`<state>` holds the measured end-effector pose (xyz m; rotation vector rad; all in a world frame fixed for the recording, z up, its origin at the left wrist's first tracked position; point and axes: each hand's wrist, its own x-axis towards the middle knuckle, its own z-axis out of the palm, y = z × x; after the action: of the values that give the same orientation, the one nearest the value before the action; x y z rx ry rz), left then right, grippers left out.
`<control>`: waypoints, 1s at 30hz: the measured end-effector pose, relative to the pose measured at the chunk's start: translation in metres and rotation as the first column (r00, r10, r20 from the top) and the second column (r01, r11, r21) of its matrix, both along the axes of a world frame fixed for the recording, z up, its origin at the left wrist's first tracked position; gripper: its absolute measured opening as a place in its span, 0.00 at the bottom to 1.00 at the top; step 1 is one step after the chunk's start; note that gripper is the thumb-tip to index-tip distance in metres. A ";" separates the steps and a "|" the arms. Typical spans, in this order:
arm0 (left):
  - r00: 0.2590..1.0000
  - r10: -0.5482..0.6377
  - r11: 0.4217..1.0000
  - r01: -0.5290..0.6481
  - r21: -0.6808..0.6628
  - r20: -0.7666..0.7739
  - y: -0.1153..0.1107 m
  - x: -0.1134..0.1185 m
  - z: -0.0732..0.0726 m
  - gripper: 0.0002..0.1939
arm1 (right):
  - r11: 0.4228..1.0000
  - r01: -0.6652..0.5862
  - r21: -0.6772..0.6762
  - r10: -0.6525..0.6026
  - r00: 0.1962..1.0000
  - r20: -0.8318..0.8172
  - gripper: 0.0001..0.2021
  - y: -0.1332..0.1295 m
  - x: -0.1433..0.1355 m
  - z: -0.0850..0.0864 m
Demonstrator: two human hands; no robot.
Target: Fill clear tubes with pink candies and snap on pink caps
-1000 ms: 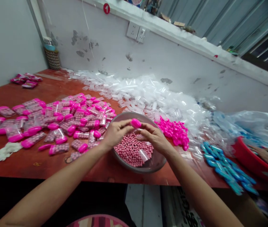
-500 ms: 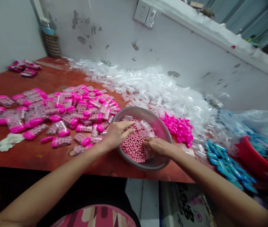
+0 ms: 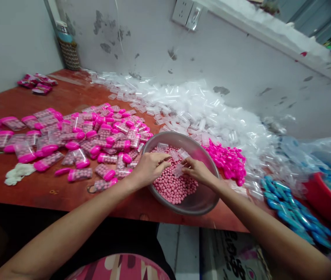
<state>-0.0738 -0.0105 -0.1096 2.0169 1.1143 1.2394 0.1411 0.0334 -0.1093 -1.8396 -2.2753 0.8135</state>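
A grey bowl (image 3: 203,204) holds many pink beads (image 3: 174,190), with several small clear plastic boxes (image 3: 163,147) lying on top of them. Over the bowl's left side, my left hand (image 3: 149,169) has its thumb and fingers apart, with nothing visible between them. My right hand (image 3: 197,170) reaches in from the right and pinches a small clear box (image 3: 178,171) just above the beads. Whether beads are inside that box is too small to tell.
Filled boxes with pink caps (image 3: 80,157) spread across the red table (image 3: 37,194) on the left. Behind the bowl lies a heap of clear boxes (image 3: 183,101). Loose pink caps (image 3: 226,159), blue caps (image 3: 293,208) and a red basin (image 3: 323,198) sit to the right.
My right hand has lifted out of the beads with a clear box in its fingers and come closer to my left hand. The whole view has shifted slightly.
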 end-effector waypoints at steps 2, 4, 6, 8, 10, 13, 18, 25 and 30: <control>1.000 0.004 1.000 -0.005 0.011 0.011 0.000 0.000 -0.001 0.11 | 0.999 -0.046 0.015 0.045 0.999 0.026 0.07 0.000 -0.009 -0.006; 0.999 0.018 1.000 -0.018 0.017 0.030 0.001 0.000 -0.002 0.11 | 0.994 -0.078 -0.076 0.075 0.996 -0.040 0.08 -0.001 -0.020 -0.014; 0.998 0.038 0.999 -0.038 0.008 0.042 0.001 0.000 -0.002 0.11 | 0.960 -0.094 -0.264 0.038 0.977 -0.209 0.08 -0.004 -0.031 -0.022; 0.998 0.054 0.999 -0.053 -0.012 0.043 0.001 0.000 -0.002 0.11 | 0.864 -0.135 -0.484 -0.080 0.914 -0.399 0.07 -0.007 -0.039 -0.029; 0.996 0.069 0.997 -0.067 -0.033 0.048 0.001 0.000 -0.003 0.12 | 0.744 -0.181 -0.644 -0.236 0.830 -0.505 0.08 -0.008 -0.041 -0.031; 0.991 0.087 0.994 -0.080 -0.069 0.101 0.001 -0.003 -0.003 0.13 | 0.610 -0.214 -0.763 -0.436 0.713 -0.549 0.09 -0.005 -0.036 -0.025; 0.982 -0.141 0.984 0.153 -0.096 0.126 -0.001 -0.012 0.006 0.18 | 0.572 -0.303 -0.763 -0.562 0.533 -0.633 0.13 -0.007 -0.020 0.000; 0.892 -0.279 0.878 0.387 -0.281 0.357 -0.005 0.008 0.020 0.07 | 0.718 -0.280 -0.637 -0.493 0.442 -0.750 0.12 -0.040 -0.021 0.013; 0.836 -0.162 0.759 0.445 -0.475 0.524 -0.001 0.023 0.013 0.09 | 0.910 -0.077 -0.408 -0.279 0.615 -0.738 0.11 -0.049 -0.002 0.021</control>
<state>-0.0506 -0.0117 -0.0962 1.2797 0.7502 0.9614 0.1393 -0.0160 -0.0884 -1.2617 -1.4668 1.7507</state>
